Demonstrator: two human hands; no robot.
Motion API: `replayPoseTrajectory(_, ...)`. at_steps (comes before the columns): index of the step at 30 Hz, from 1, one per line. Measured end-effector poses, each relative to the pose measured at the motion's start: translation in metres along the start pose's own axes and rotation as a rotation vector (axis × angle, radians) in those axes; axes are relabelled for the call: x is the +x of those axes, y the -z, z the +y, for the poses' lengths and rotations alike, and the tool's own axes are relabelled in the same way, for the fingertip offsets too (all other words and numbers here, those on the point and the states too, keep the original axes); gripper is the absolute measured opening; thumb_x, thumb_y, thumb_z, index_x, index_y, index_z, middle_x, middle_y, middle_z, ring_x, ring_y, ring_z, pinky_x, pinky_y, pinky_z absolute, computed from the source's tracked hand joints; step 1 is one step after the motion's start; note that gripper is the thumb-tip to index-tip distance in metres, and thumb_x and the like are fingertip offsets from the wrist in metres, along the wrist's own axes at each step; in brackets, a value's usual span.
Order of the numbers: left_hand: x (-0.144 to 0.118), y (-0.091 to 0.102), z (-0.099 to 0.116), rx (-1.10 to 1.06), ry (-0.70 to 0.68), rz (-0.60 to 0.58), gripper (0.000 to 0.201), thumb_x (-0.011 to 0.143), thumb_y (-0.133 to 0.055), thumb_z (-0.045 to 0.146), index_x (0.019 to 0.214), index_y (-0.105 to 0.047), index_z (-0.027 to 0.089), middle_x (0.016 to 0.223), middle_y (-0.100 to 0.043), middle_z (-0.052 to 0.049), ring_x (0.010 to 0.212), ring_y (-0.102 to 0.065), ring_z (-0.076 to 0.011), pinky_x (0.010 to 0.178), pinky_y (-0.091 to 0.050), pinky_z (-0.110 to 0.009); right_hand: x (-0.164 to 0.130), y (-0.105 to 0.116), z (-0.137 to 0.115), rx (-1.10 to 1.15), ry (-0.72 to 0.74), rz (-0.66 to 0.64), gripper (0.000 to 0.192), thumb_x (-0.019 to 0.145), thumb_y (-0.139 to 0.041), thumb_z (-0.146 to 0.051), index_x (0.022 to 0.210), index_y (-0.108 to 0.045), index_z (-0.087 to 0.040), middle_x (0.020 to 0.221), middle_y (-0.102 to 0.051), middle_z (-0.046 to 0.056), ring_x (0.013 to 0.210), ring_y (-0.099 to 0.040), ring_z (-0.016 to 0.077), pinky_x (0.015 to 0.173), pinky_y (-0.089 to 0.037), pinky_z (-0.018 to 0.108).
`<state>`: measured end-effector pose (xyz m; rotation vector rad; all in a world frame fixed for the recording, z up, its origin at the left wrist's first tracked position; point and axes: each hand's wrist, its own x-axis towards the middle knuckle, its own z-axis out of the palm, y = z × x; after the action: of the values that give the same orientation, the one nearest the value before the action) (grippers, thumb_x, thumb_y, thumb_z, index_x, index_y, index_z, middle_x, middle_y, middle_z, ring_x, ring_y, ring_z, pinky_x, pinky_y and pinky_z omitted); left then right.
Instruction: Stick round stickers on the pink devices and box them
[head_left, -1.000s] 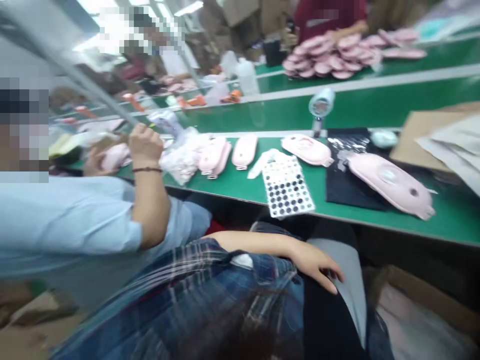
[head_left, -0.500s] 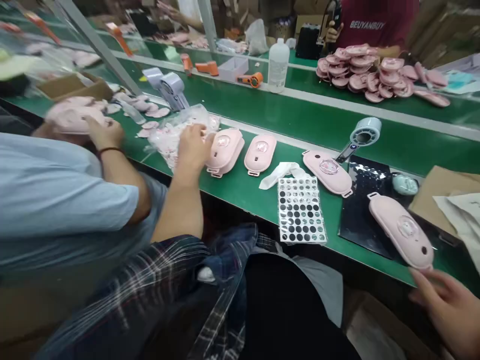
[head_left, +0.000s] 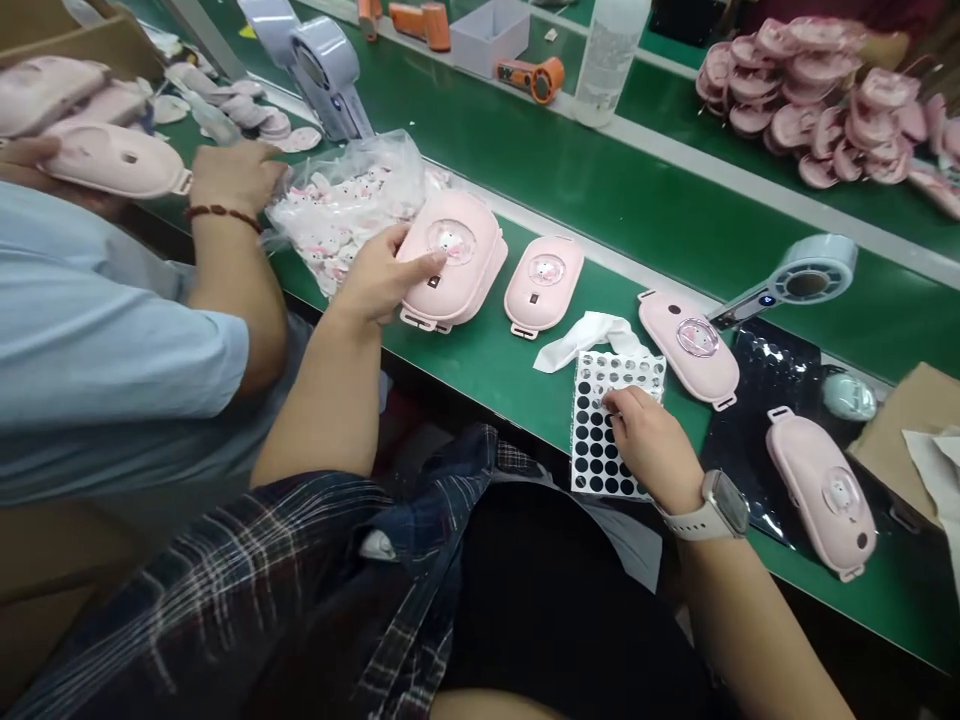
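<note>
Here, left hand gripping stacked pink cases, thumb lying on top; right hand pinching at dot sticker sheet lying under its fingertips on green table.

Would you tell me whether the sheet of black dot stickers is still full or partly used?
Partly used: the sticker sheet shows empty pale circles along its top rows, black dots below, under the right hand.
</note>
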<state>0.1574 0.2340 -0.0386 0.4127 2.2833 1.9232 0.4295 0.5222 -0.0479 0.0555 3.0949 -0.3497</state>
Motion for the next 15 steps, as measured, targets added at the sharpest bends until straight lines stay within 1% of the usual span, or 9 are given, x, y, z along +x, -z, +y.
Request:
replayPoseTrajectory(1, -0.007, -0.002, 0.002, -0.102, -0.044, 0.021, 0.071, 0.065, -0.088, 0.067, 0.108, -0.061, 0.017, 0.101, -0.072, -0.007, 0.099, -0.071, -0.03, 0.092, -0.059, -0.05, 0.0, -0.001, 0.0, -0.018, 0.008, -0.004, 0.029, 0.092, -0.047, 0.001, 0.108, -0.065, -0.015, 0.105, -0.069, 0.012, 0.092, -0.067, 0.0268, 0.073, -0.052, 0.035)
replayPoseTrajectory(3, -0.029, -0.014, 0.009, -0.281, -0.109, 0.044, 0.071, 0.071, -0.084, 0.067, 0.118, -0.058, 0.021, 0.119, -0.071, -0.009, 0.121, -0.067, -0.0336, 0.103, -0.057, -0.05, -0.001, -0.001, 0.0, -0.042, 0.025, -0.005, 0.032, 0.091, -0.046, 0.003, 0.111, -0.064, -0.014, 0.105, -0.068, 0.012, 0.089, -0.066, 0.0262, 0.07, -0.051, 0.034)
replayPoseTrajectory(5, -0.055, -0.033, 0.016, -0.415, -0.113, 0.008, 0.07, 0.078, -0.079, 0.066, 0.128, -0.053, 0.023, 0.131, -0.068, -0.011, 0.135, -0.059, -0.035, 0.109, -0.054, -0.049, -0.002, 0.0, -0.002, -0.054, 0.054, -0.005, 0.037, 0.091, -0.045, 0.004, 0.118, -0.062, -0.013, 0.106, -0.067, 0.012, 0.087, -0.066, 0.0256, 0.069, -0.049, 0.034)
replayPoseTrajectory(7, -0.081, -0.056, 0.018, -0.497, -0.038, -0.077, 0.076, 0.077, -0.08, 0.064, 0.133, -0.049, 0.024, 0.134, -0.067, -0.012, 0.137, -0.058, -0.0375, 0.111, -0.053, -0.051, -0.002, 0.002, -0.003, -0.068, 0.081, -0.018, 0.04, 0.09, -0.044, 0.004, 0.122, -0.06, -0.013, 0.106, -0.066, 0.011, 0.086, -0.065, 0.0252, 0.068, -0.048, 0.034)
replayPoseTrajectory(10, -0.107, -0.085, 0.014, -0.586, 0.093, -0.204, 0.074, 0.079, -0.081, 0.061, 0.132, -0.048, 0.021, 0.133, -0.067, -0.015, 0.133, -0.06, -0.0385, 0.11, -0.052, -0.053, -0.002, 0.003, -0.004, -0.092, 0.094, -0.056, 0.037, 0.089, -0.042, 0.004, 0.116, -0.06, -0.014, 0.103, -0.064, 0.011, 0.084, -0.063, 0.0253, 0.066, -0.047, 0.034)
replayPoseTrajectory(12, -0.116, -0.096, 0.009, -0.618, 0.124, -0.253, 0.069, 0.08, -0.08, 0.058, 0.129, -0.049, 0.021, 0.133, -0.065, -0.014, 0.131, -0.06, -0.0371, 0.111, -0.051, -0.054, 0.0, 0.004, -0.004, -0.092, 0.086, -0.071, 0.032, 0.088, -0.042, 0.002, 0.109, -0.059, -0.015, 0.1, -0.063, 0.011, 0.081, -0.061, 0.0256, 0.065, -0.046, 0.035)
replayPoseTrajectory(15, -0.121, -0.103, 0.003, -0.603, 0.112, -0.306, 0.064, 0.082, -0.079, 0.053, 0.129, -0.049, 0.022, 0.135, -0.062, -0.011, 0.132, -0.057, -0.0357, 0.114, -0.046, -0.056, 0.002, 0.006, 0.001, -0.001, 0.078, -0.06, 0.026, 0.084, -0.045, -0.001, 0.102, -0.056, -0.016, 0.094, -0.06, 0.01, 0.081, -0.06, 0.0256, 0.068, -0.046, 0.036)
